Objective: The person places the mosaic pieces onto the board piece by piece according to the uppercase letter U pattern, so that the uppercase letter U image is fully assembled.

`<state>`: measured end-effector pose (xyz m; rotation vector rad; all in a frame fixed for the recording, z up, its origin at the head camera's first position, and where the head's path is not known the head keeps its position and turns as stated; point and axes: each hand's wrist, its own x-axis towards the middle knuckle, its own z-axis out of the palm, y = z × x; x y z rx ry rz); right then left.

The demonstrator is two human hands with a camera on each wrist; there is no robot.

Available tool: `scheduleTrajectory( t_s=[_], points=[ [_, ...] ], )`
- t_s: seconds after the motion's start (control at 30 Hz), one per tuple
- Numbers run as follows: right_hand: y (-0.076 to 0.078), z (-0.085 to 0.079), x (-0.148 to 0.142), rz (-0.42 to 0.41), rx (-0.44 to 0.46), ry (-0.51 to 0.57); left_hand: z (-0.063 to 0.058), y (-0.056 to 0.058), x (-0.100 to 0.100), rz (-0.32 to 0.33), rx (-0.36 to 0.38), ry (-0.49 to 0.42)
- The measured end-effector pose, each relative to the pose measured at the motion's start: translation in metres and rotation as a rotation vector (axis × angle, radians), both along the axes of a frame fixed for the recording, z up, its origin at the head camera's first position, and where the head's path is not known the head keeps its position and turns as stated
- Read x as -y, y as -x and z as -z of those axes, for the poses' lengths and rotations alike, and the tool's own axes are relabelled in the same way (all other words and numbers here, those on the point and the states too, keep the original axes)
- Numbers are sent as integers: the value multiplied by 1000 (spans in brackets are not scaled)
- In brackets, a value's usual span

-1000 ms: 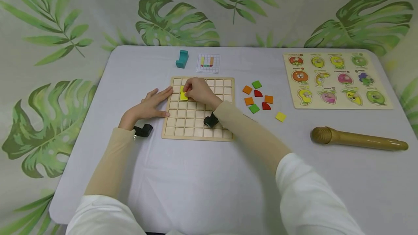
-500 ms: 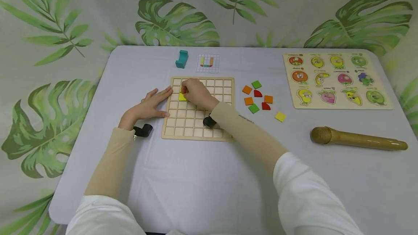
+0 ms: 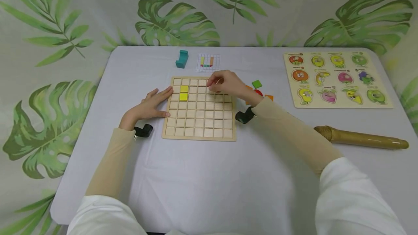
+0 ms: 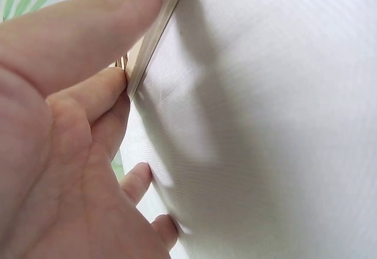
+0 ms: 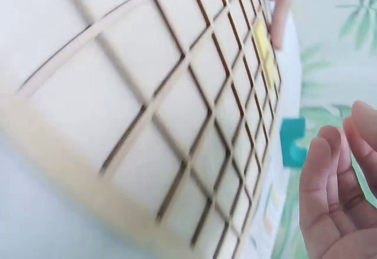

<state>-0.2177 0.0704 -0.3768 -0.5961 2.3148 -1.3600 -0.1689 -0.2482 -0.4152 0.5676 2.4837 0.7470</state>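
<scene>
A wooden grid board (image 3: 199,139) lies on the table, with two yellow square tiles (image 3: 184,96) set one above the other in its second column from the left. My left hand (image 3: 147,105) steadies the board's left edge, thumb and fingers spread; in the left wrist view its fingertips touch the board's wooden side (image 4: 154,35). Over the board's upper right part hovers my right hand (image 3: 228,82), fingers loosely bent and holding nothing. The right wrist view shows that hand's fingers (image 5: 318,176) bare, off to the side of the grid.
Right of the board lie loose tiles, including a green square (image 3: 257,83) and a red quarter-round (image 3: 258,93), partly hidden by my right arm. Behind the board are a teal block (image 3: 182,59) and a pattern card (image 3: 208,63). Farther right are a fruit puzzle (image 3: 330,79) and a gold microphone (image 3: 362,139).
My right hand has left the yellow tiles and moved right across the board, uncovering both of them. My left hand stays at the board's edge.
</scene>
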Motion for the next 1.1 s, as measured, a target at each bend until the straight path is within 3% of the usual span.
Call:
scheduleTrajectory(
  t_s=[0.63,0.8,1.1],
  points=[
    [-33,-28,-157,164,89,-71,1,1,1,6,-5,5],
    [-43,-29,-179,196,86,-48,2,0,1,6,-7,4],
    [-62,-20,-193,212,113,-131,3,0,1,16,-22,-1]
  ],
)
